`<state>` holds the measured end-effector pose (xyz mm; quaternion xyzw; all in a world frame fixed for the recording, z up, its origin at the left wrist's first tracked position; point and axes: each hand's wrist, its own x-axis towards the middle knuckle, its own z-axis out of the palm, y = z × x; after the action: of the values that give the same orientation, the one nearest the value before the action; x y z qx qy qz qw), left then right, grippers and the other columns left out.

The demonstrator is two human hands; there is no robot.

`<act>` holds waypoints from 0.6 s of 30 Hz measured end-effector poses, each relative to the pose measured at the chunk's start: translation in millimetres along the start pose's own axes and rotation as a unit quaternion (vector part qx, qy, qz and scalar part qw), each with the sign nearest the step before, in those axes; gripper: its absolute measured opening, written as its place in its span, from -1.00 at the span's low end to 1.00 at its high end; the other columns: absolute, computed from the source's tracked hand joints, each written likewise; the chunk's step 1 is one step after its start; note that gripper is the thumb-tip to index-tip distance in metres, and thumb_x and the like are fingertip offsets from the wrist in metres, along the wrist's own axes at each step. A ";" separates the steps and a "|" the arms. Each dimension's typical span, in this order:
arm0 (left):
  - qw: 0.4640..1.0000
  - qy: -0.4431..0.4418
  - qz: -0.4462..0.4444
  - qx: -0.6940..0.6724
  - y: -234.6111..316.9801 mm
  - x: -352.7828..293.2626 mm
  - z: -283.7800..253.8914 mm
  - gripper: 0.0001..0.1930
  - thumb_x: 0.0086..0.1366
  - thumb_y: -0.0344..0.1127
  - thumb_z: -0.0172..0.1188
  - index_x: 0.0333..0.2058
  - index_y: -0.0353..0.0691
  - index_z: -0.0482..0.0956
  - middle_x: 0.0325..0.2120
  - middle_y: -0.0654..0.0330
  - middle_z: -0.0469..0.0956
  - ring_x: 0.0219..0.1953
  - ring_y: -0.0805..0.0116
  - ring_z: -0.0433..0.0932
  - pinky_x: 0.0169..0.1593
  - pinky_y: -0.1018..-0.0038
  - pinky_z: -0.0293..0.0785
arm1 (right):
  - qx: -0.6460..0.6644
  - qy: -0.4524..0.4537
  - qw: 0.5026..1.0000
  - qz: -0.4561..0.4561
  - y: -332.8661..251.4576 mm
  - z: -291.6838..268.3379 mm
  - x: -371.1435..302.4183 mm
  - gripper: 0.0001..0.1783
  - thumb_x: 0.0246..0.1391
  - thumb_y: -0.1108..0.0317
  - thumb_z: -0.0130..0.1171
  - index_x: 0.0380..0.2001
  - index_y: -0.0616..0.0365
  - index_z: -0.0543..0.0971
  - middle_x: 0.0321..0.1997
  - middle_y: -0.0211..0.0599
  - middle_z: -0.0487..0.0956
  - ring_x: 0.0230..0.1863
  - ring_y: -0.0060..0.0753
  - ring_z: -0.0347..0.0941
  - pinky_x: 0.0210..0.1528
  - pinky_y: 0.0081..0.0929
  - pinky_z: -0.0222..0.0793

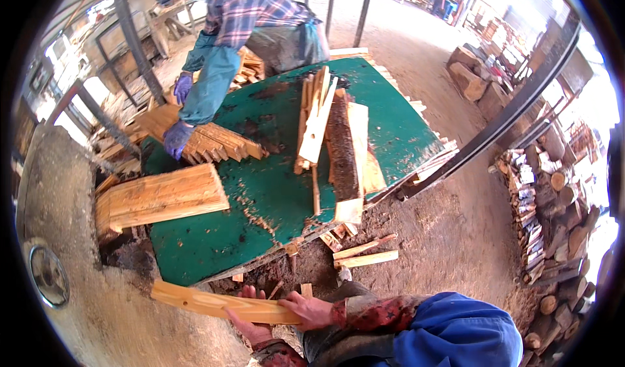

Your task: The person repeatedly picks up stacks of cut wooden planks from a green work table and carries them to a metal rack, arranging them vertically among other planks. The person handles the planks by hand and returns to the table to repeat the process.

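Lower centre of frame: left hand (252,331) cradling long pale-yellow wooden board (208,303), fingers curling behind; right hand (314,310) gripping its right end. Green rectangular tabletop (403,126) occupying centre.

Red sleeves (395,313), blue cloth (463,331).
The sleeves have dark marks, and the right one has a grey-brown part near the wrist. The blue cloth has folds. The pants (351,291) are dark.

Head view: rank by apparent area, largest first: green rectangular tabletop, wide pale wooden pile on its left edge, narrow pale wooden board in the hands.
1. Green rectangular tabletop
2. Wide pale wooden pile
3. Narrow pale wooden board

The board looks nearer the camera, so true sizes stay unsure.
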<state>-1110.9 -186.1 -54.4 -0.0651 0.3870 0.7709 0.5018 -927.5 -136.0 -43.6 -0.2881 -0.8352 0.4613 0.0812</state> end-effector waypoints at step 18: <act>0.900 -0.180 0.068 0.392 -68.0 -72.7 160.2 -0.73 0.17 -0.41 0.14 -0.17 -0.43 0.47 -0.45 0.11 0.54 -0.40 0.36 0.53 -0.39 0.50 0.47 | 0.495 0.124 0.860 0.002 30.0 -138.5 -67.4 -0.05 0.05 -0.06 0.26 0.30 0.30 0.11 0.23 -0.06 0.31 0.20 -0.20 0.30 0.21 -0.23 0.27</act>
<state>-973.2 -119.2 55.9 0.3029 0.5647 0.5874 0.4944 -804.4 -61.0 18.3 -0.2663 -0.4794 0.7745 0.3151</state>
